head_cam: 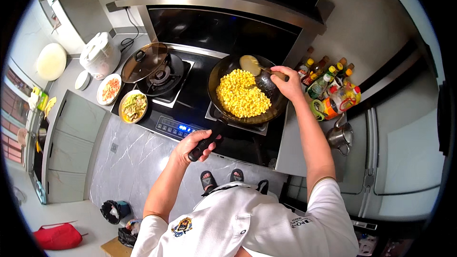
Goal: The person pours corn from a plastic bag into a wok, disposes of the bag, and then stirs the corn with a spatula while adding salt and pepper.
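My left hand (200, 143) is wrapped around the black handle (209, 142) of a dark wok (273, 109) on the right burner. Yellow corn kernels (241, 94) lie in a heap across the wok's left and lower part. In my right hand (288, 82) is the handle of a spatula (250, 65), whose broad blade is over the wok's upper side, just above the corn. The wok's bare inner wall shows at the right. Whether the blade touches the wok cannot be told.
Left of the wok are a glass lid (144, 62) resting over the left burner, a dish of greens (133, 106), a plate of chopped reddish food (109, 89), a small bowl (82, 80) and a rice cooker (100, 55). Sauce bottles (323, 82) and a metal pitcher (340, 136) stand at the right.
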`<state>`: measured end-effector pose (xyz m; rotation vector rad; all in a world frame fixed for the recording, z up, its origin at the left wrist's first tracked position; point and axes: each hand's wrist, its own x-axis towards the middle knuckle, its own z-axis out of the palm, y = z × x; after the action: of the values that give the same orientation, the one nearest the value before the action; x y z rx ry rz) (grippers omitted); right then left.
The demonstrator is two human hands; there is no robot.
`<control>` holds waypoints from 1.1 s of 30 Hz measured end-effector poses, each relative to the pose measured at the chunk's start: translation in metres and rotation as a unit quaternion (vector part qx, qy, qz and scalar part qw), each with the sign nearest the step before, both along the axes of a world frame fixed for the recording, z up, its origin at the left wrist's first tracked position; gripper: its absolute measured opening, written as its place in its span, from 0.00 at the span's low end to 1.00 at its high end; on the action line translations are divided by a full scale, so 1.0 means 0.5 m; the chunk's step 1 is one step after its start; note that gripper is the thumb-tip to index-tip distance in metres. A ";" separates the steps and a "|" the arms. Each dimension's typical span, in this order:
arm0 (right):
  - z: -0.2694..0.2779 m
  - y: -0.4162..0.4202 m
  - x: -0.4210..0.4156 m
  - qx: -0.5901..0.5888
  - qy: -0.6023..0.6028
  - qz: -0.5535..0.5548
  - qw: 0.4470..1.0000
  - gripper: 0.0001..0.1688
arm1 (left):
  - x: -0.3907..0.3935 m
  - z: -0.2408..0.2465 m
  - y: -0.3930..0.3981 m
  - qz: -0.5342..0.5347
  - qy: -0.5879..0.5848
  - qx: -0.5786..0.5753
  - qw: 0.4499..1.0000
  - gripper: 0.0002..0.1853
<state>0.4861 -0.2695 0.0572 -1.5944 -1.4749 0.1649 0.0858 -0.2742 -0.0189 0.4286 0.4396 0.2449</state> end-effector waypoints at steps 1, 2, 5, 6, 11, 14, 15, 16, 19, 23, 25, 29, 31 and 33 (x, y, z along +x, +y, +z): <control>0.000 0.005 -0.010 -0.017 0.009 0.042 0.999 0.15 | 0.000 0.001 -0.002 0.002 0.001 -0.001 1.000 0.24; -0.003 0.000 -0.022 -0.024 0.021 0.075 0.997 0.15 | -0.001 0.003 -0.004 0.006 0.011 0.002 1.000 0.24; 0.044 -0.032 -0.063 -0.067 -0.078 0.203 0.974 0.16 | -0.010 -0.003 -0.008 0.023 0.010 0.019 1.000 0.26; 0.063 -0.053 -0.068 -0.075 -0.109 0.233 0.964 0.16 | -0.008 -0.002 -0.009 0.026 0.008 0.006 1.000 0.26; 0.124 -0.184 -0.076 -0.039 -0.124 0.233 0.964 0.14 | -0.009 -0.007 -0.007 0.028 0.003 0.010 1.000 0.27; 0.153 -0.243 -0.089 -0.044 -0.101 0.228 0.967 0.14 | -0.011 -0.012 -0.007 0.029 0.002 0.014 0.999 0.26; 0.159 -0.257 -0.097 -0.045 -0.095 0.229 0.968 0.15 | -0.009 -0.011 -0.005 0.026 0.003 0.016 1.000 0.26; 0.151 -0.264 -0.101 -0.059 -0.086 0.231 0.967 0.15 | -0.006 -0.009 -0.004 0.025 0.009 0.033 0.999 0.25; 0.107 -0.252 -0.119 -0.086 -0.083 0.237 0.964 0.15 | -0.004 0.009 -0.007 0.020 0.035 0.052 0.998 0.22; 0.051 -0.186 -0.109 -0.048 -0.127 0.181 0.974 0.15 | -0.002 0.017 -0.003 0.007 0.058 0.091 0.994 0.20; 0.033 -0.143 -0.098 -0.020 -0.139 0.151 0.979 0.15 | -0.005 0.009 -0.001 0.005 0.059 0.082 0.995 0.18; 0.038 -0.085 -0.096 0.018 -0.181 0.087 0.979 0.14 | -0.013 0.003 0.002 0.006 0.054 0.059 0.997 0.18; 0.021 -0.069 -0.090 0.017 -0.212 0.067 0.975 0.16 | -0.007 0.004 0.003 0.001 0.050 0.067 0.996 0.17; -0.010 -0.072 -0.084 0.002 -0.230 0.075 0.970 0.18 | -0.004 0.003 0.003 -0.002 0.050 0.064 0.997 0.17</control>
<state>0.4442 -0.3057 0.0520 -1.5832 -1.9511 -0.1329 0.0837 -0.2725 -0.0173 0.5687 0.5224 0.2499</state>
